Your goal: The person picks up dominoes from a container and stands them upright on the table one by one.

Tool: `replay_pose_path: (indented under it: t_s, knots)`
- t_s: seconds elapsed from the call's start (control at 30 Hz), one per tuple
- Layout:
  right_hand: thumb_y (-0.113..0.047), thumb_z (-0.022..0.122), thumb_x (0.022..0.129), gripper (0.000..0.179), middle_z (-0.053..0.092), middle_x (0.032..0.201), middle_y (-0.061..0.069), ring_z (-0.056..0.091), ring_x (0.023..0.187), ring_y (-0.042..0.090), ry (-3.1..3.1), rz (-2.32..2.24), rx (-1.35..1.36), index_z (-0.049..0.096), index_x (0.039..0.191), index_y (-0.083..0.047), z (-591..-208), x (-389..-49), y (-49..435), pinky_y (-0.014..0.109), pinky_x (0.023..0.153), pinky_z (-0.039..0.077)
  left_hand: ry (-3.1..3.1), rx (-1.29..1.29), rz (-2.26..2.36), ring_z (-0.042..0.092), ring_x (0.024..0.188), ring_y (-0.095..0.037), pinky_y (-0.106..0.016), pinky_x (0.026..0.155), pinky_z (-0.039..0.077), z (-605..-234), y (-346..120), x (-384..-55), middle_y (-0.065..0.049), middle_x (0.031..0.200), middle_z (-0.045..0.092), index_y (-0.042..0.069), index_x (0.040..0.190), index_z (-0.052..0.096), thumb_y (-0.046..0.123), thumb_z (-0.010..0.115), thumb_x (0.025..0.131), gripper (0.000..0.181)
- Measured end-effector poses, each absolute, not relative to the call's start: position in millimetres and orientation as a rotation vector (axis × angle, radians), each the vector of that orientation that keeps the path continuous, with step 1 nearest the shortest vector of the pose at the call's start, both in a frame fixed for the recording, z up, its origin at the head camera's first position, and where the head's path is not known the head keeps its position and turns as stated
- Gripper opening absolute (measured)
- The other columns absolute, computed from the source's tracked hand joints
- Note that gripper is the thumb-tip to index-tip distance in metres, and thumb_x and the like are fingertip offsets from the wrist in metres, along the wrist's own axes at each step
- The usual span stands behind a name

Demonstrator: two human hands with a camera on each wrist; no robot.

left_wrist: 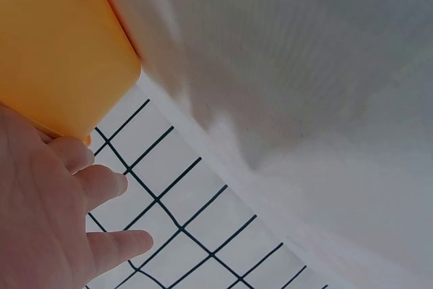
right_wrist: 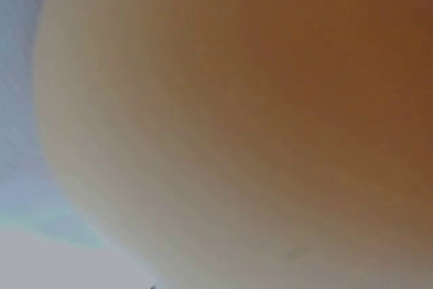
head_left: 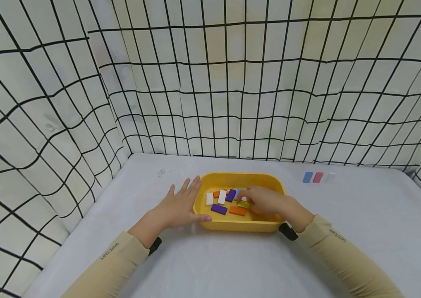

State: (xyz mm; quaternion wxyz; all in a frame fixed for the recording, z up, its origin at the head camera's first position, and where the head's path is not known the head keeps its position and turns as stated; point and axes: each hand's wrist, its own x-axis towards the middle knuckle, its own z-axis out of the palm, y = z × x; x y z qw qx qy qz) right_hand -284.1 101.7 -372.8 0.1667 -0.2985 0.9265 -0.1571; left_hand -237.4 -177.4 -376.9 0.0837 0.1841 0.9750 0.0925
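Observation:
A yellow plastic bin [head_left: 240, 226] stands on the white table, with small flat rectangular blocks inside. My left hand [head_left: 180, 209] has its fingers spread along the bin's left side, the thumb at the front rim; the left wrist view shows this hand [left_wrist: 51, 201] beside the bin's outer wall [left_wrist: 61, 45]. Inside the bin, my right hand [head_left: 268, 200] reaches down with bent fingers among the blocks. Around its fingertips lie a yellow block [head_left: 243, 204], a blue block [head_left: 238, 193] and an orange block [head_left: 238, 210]. I cannot tell whether it grips one.
Further left in the bin lie white blocks [head_left: 209, 198] and purple blocks [head_left: 219, 209]. Right of the bin, a blue block [head_left: 307, 177], a red block [head_left: 318, 177] and a white block [head_left: 331, 178] form a row. Black netting [head_left: 227, 91] hangs around the table. A blurred brownish surface fills most of the right wrist view.

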Motion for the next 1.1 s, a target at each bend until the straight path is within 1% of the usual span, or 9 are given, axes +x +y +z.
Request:
replay_pose_path:
  t_s: [0.13,0.23,0.43,0.6,0.73,0.9,1.1]
  knots:
    - [0.004,0.062,0.097,0.035,0.058,0.102,0.001,0.056,0.094,0.022,2.629,-0.430,-0.822,0.070,0.120,-0.021,-373,-286,104,0.041,0.095,0.052,2.918,0.559,0.281,0.002,0.157,-0.036,-0.069,0.118,0.001,-378,-177,-238,-0.009,0.172,0.002,0.006,0.165,0.007,0.079,0.059,0.085,0.120]
    - [0.005,0.062,0.096,0.036,0.059,0.102,0.001,0.056,0.095,0.021,2.630,-0.421,-0.826,0.071,0.121,-0.020,-373,-287,105,0.041,0.095,0.052,2.922,0.558,0.284,0.002,0.157,-0.036,-0.069,0.118,0.001,-377,-177,-238,-0.009,0.172,0.003,0.006,0.165,0.008,0.079,0.060,0.085,0.120]
    - [0.001,0.063,0.097,0.034,0.061,0.100,0.000,0.057,0.093,0.020,2.650,-0.424,-0.858,0.073,0.123,-0.019,-375,-287,107,0.040,0.094,0.052,2.917,0.556,0.277,0.002,0.157,-0.036,-0.069,0.118,0.001,-377,-177,-239,-0.009,0.172,0.002,0.006,0.165,0.007,0.077,0.060,0.085,0.119]
    - [-0.003,0.066,0.097,0.025,0.060,0.100,0.000,0.056,0.092,0.020,2.666,-0.447,-0.866,0.072,0.116,-0.019,-376,-286,110,0.039,0.093,0.053,2.914,0.556,0.285,0.002,0.157,-0.036,-0.069,0.118,0.000,-376,-177,-239,-0.009,0.172,0.003,0.005,0.165,0.008,0.078,0.060,0.085,0.120]
    - [-0.003,0.067,0.096,0.021,0.061,0.101,0.000,0.057,0.093,0.020,2.678,-0.468,-0.877,0.073,0.111,-0.018,-376,-287,112,0.039,0.092,0.053,2.915,0.554,0.280,0.002,0.157,-0.036,-0.069,0.118,0.000,-376,-177,-239,-0.008,0.172,0.002,0.006,0.165,0.008,0.078,0.060,0.085,0.120]
    - [-0.002,0.069,0.095,0.023,0.063,0.099,0.000,0.057,0.092,0.020,2.688,-0.481,-0.860,0.076,0.112,-0.015,-376,-287,113,0.039,0.092,0.053,2.916,0.557,0.277,0.001,0.157,-0.035,-0.069,0.118,0.000,-378,-177,-239,-0.008,0.172,0.002,0.006,0.165,0.008,0.078,0.060,0.085,0.119]
    - [0.001,0.070,0.092,0.023,0.065,0.095,0.000,0.057,0.092,0.021,2.695,-0.493,-0.859,0.075,0.107,-0.015,-376,-287,113,0.039,0.091,0.053,2.913,0.553,0.283,0.001,0.157,-0.035,-0.069,0.118,0.000,-378,-177,-239,-0.007,0.172,0.002,0.006,0.165,0.008,0.077,0.060,0.085,0.119]
